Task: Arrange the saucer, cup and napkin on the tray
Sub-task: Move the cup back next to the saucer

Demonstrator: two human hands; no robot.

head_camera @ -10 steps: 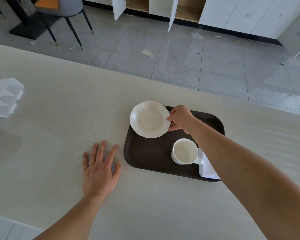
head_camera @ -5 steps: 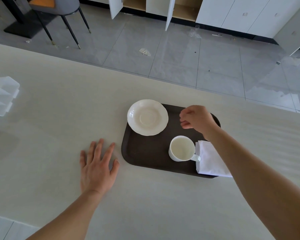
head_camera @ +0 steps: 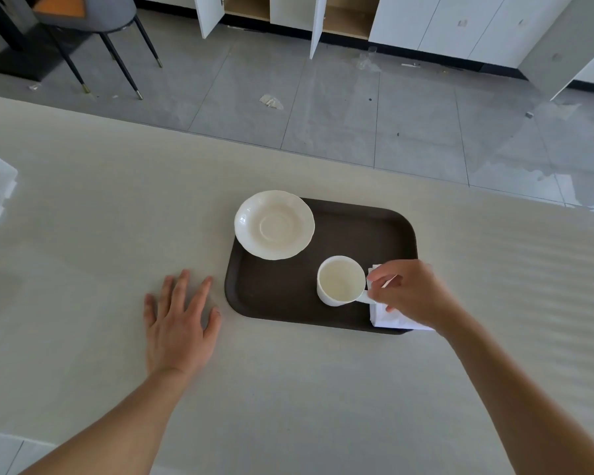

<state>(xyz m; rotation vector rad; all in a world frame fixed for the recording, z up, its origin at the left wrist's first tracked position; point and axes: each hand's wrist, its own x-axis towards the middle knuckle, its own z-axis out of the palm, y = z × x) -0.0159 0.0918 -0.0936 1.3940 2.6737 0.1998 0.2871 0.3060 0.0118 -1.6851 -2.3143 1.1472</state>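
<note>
Here the right hand point(head_camera: 412, 296) curls around the cup point(head_camera: 340, 281) handle.

Unfinished room: littered tile floor point(head_camera: 340, 108), open white cabinets point(head_camera: 323, 15).

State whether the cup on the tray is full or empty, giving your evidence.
Empty: the upright cup shows only its bare pale inside.

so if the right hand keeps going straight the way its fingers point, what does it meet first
The right hand points left toward the cup. Its fingertips are already at the cup's handle, so the handle and then the cup wall would probably come first. Whether they already touch is unclear.
</note>
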